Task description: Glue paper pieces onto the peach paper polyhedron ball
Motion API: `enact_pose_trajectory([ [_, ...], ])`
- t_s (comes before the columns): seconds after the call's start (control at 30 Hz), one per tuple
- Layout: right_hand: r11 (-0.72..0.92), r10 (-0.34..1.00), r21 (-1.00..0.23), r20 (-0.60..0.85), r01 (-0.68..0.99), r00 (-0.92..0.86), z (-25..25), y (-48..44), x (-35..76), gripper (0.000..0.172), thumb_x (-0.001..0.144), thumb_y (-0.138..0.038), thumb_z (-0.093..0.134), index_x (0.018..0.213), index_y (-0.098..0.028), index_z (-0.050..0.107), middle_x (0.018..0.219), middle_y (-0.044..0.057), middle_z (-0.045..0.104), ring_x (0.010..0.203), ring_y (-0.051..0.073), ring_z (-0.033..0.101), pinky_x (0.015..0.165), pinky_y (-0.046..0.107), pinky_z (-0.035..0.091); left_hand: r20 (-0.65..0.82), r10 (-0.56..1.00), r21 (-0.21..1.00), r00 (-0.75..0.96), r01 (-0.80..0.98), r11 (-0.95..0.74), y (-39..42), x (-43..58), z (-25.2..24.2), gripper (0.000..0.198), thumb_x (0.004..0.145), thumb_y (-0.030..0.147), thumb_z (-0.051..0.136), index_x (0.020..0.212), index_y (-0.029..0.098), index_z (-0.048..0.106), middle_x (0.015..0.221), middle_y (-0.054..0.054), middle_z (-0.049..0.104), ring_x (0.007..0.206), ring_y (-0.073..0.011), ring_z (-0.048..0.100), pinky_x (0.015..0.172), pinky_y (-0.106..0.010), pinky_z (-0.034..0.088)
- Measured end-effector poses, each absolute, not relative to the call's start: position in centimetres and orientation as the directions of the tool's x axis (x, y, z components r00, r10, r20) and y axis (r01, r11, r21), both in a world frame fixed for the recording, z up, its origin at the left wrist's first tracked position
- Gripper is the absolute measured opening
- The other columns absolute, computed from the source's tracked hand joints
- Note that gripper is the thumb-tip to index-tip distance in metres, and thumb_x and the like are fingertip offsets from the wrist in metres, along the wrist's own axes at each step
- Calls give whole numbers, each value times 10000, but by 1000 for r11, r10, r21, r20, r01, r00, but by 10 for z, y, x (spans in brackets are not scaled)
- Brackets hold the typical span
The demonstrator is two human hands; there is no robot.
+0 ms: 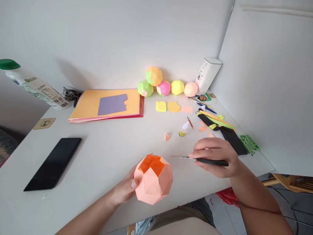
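My left hand (126, 189) is closed round the side of a peach paper ball (151, 184) made of folded facets. The ball's top is open and shows a bright orange inside. To its right, my right hand (218, 156) grips scissors (211, 161) with black handles, seen edge-on. Their thin metal tip points left at the ball's rim, apart from it. Beyond the ball lies a small folded peach paper piece (167, 137). A small glue bottle (184, 129) with a white nozzle stands near it.
Several finished paper balls (177, 87) sit along the wall beside a white box (208, 75). Small paper stacks (173, 106) lie before them. Left are a phone (53, 163), coloured sheets (90, 101) and a white bottle (41, 89); right, another dark phone (233, 140) and pens (206, 108).
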State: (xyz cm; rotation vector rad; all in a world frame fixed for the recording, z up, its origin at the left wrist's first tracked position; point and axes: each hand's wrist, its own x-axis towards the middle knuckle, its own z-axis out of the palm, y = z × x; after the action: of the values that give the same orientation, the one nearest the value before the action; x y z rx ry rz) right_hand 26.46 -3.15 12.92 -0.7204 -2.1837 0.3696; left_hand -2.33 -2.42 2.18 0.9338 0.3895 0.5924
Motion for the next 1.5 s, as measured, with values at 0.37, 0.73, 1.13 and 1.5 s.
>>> enact_pose_trajectory([
  [0.37,654,733,44,210,755,-647,24,-31,300,453,829,69,343,1134,-119,622,990,133,641,792,201,574,682,360,496,-6,550,873,835,-265,411,-19,-25,20,886,696,856,462,1311,221,520,1205,-172,612,1124,-371,587,854,-503,499],
  [0.73,-179,976,-185,88,966,198,89,-1,346,236,892,-180,441,883,-167,676,826,84,681,753,201,622,595,269,406,-74,868,988,492,-83,131,-25,-21,-4,842,594,723,719,1306,366,445,1399,-73,446,1245,-406,475,941,-473,517],
  [1.13,-207,977,-259,0,944,214,53,29,347,84,827,-126,563,791,-151,634,925,115,611,931,239,597,699,304,445,131,879,976,459,95,-195,-22,-19,7,837,707,612,719,1394,316,345,1402,-121,363,1287,-391,408,1016,-508,438],
  [1.5,-23,977,-999,-29,31,-213,79,-13,283,273,825,-383,646,761,-191,462,895,63,654,663,172,679,516,286,527,126,825,992,551,-86,-94,-27,-9,20,773,725,661,676,1356,343,363,1347,-106,389,1195,-353,487,921,-452,499],
])
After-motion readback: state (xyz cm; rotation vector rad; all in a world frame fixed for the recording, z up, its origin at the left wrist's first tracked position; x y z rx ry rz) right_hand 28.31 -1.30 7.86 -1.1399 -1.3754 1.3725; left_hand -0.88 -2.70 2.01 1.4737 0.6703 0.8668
